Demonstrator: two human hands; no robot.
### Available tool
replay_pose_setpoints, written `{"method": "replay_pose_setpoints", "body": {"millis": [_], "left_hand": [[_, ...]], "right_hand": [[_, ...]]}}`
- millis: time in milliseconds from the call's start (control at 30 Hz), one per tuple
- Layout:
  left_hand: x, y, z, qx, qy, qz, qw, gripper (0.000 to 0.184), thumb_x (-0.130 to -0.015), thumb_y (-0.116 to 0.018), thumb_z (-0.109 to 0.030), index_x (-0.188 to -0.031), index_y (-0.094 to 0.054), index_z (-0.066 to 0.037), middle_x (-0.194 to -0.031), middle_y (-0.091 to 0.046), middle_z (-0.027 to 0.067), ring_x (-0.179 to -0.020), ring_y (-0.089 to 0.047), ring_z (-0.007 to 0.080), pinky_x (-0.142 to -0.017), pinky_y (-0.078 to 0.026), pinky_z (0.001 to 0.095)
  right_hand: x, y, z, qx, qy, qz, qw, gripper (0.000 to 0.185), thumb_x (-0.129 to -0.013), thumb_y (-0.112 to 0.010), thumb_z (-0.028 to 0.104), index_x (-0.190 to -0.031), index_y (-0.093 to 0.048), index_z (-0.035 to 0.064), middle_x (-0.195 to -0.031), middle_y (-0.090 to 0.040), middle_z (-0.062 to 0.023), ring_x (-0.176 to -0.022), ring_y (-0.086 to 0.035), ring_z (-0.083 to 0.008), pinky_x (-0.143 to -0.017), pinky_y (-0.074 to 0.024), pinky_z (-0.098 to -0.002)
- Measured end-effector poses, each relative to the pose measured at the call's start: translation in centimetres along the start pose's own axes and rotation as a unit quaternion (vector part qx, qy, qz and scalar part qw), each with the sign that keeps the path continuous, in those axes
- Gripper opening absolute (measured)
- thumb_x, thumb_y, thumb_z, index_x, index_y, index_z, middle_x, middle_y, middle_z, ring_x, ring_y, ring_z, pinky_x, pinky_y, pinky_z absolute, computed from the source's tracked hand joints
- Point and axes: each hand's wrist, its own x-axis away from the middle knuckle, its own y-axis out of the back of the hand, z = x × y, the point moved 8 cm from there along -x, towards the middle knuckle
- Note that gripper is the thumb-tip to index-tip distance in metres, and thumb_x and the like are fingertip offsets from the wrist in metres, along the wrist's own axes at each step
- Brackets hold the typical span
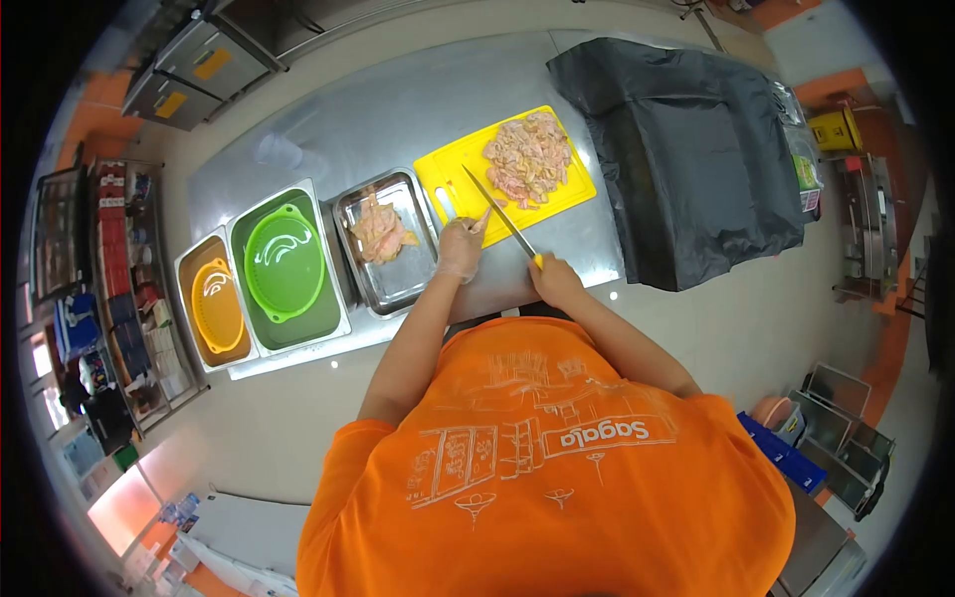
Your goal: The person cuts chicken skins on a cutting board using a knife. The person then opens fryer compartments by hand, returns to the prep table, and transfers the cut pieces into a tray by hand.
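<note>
My right hand (557,283) is wrapped round the yellow handle of a knife (509,224), its long blade lying over the cutting board. My left hand (459,249), in a clear glove, pinches a strip of raw meat (483,221) at the near edge of the yellow cutting board (450,171), left of the blade. On the board's far right part is a heap of cut, pale pink raw meat (529,157). Beside my left hand stands a steel tray (398,291) with larger pieces of raw meat (379,231) in it.
Left of the tray, steel pans hold a green basket (286,263) and an orange basket (218,303). A clear container (279,152) stands behind them on the steel table (378,90). Black plastic sheeting (686,169) covers something bulky at the right.
</note>
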Motion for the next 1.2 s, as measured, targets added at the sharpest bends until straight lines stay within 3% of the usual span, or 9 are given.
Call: {"method": "replay_pose_setpoints", "body": {"millis": [100,400,500,633,733,833,967,1067,1200], "left_hand": [[0.0,-0.3,0.9,0.024,0.029,0.018,0.999,0.043,-0.097,-0.067,-0.038,-0.082,-0.072,0.002,-0.084,-0.07,0.0255,-0.08,-0.068,0.0426,-0.074,-0.053,0.049],[-0.4,-0.1,0.7,0.011,0.05,0.037,0.998,0.045,-0.097,-0.066,-0.041,-0.081,-0.074,0.0,-0.082,-0.07,0.0239,-0.078,-0.068,0.0423,-0.072,-0.053,0.0489],[-0.4,-0.3,0.7,0.004,0.052,0.051,0.997,0.044,-0.098,-0.064,-0.042,-0.084,-0.074,-0.001,-0.085,-0.071,0.023,-0.081,-0.068,0.0415,-0.075,-0.054,0.0491],[-0.2,-0.3,-0.1,-0.013,-0.013,0.068,0.997,0.042,-0.099,-0.062,-0.042,-0.093,-0.074,-0.002,-0.086,-0.07,0.0232,-0.082,-0.068,0.041,-0.077,-0.054,0.0494],[-0.5,-1.5,1.6,-0.014,0.002,0.071,0.997,0.04,-0.1,-0.06,-0.04,-0.1,-0.073,-0.003,-0.089,-0.071,0.0225,-0.083,-0.068,0.0409,-0.077,-0.054,0.0494],[-0.2,0.2,-0.6,0.001,0.007,0.082,0.997,0.039,-0.099,-0.061,-0.04,-0.101,-0.072,-0.003,-0.089,-0.072,0.0218,-0.082,-0.069,0.0395,-0.078,-0.055,0.0477],[-0.8,-0.6,2.2,0.103,0.116,0.037,0.987,0.05,-0.094,-0.071,-0.046,-0.094,-0.07,0.004,-0.078,-0.071,0.0205,-0.079,-0.072,0.0321,-0.073,-0.055,0.0424],[-0.9,-0.4,2.7,0.158,0.178,0.075,0.968,0.054,-0.088,-0.078,-0.048,-0.091,-0.07,0.005,-0.073,-0.072,0.0148,-0.069,-0.072,0.0236,-0.064,-0.054,0.036],[-0.8,-0.5,3.8,0.211,0.208,0.076,0.952,0.055,-0.084,-0.083,-0.049,-0.09,-0.072,0.004,-0.068,-0.071,0.0093,-0.061,-0.066,0.0162,-0.061,-0.052,0.0325]], "right_hand": [[4.2,1.6,-1.0,-0.026,0.051,0.056,0.997,0.037,-0.095,-0.062,0.028,-0.114,-0.056,-0.0036,-0.098,-0.068,-0.0331,-0.092,-0.067,-0.05,-0.081,-0.0528,-0.0578],[6.3,6.2,2.0,-0.083,0.094,-0.045,0.991,0.041,-0.091,-0.064,0.019,-0.123,-0.047,0.0004,-0.097,-0.068,-0.0314,-0.089,-0.065,-0.0523,-0.075,-0.0512,-0.0593],[6.0,13.3,4.1,-0.03,0.106,-0.177,0.978,0.038,-0.092,-0.064,0.017,-0.122,-0.048,0.0009,-0.094,-0.067,-0.0301,-0.087,-0.064,-0.0533,-0.073,-0.0508,-0.0593],[8.3,26.7,7.1,-0.043,0.186,-0.459,0.868,0.036,-0.095,-0.061,0.015,-0.123,-0.047,-0.0023,-0.097,-0.063,-0.0319,-0.086,-0.063,-0.0539,-0.071,-0.051,-0.0572],[8.7,31.0,6.5,-0.092,0.128,-0.568,0.808,0.034,-0.097,-0.059,0.014,-0.122,-0.046,-0.0037,-0.102,-0.063,-0.0325,-0.089,-0.063,-0.0542,-0.073,-0.051,-0.0573],[3.5,27.8,1.8,0.023,0.044,-0.526,0.849,0.032,-0.097,-0.058,0.013,-0.122,-0.045,-0.0029,-0.104,-0.064,-0.032,-0.091,-0.064,-0.054,-0.075,-0.0511,-0.0576],[0.2,19.3,-3.9,0.036,-0.103,-0.304,0.947,0.029,-0.096,-0.058,0.013,-0.119,-0.049,-0.0022,-0.101,-0.067,-0.031,-0.093,-0.064,-0.0531,-0.078,-0.0517,-0.0579],[3.3,16.8,-0.9,-0.014,-0.017,-0.323,0.946,0.024,-0.097,-0.061,0.014,-0.114,-0.054,-0.0017,-0.092,-0.066,-0.0318,-0.088,-0.065,-0.0524,-0.075,-0.0503,-0.0564],[4.7,10.9,2.7,-0.158,0.084,-0.172,0.969,0.025,-0.1,-0.06,0.022,-0.106,-0.057,-0.0021,-0.095,-0.067,-0.0327,-0.09,-0.065,-0.0525,-0.075,-0.0502,-0.0552]]}}
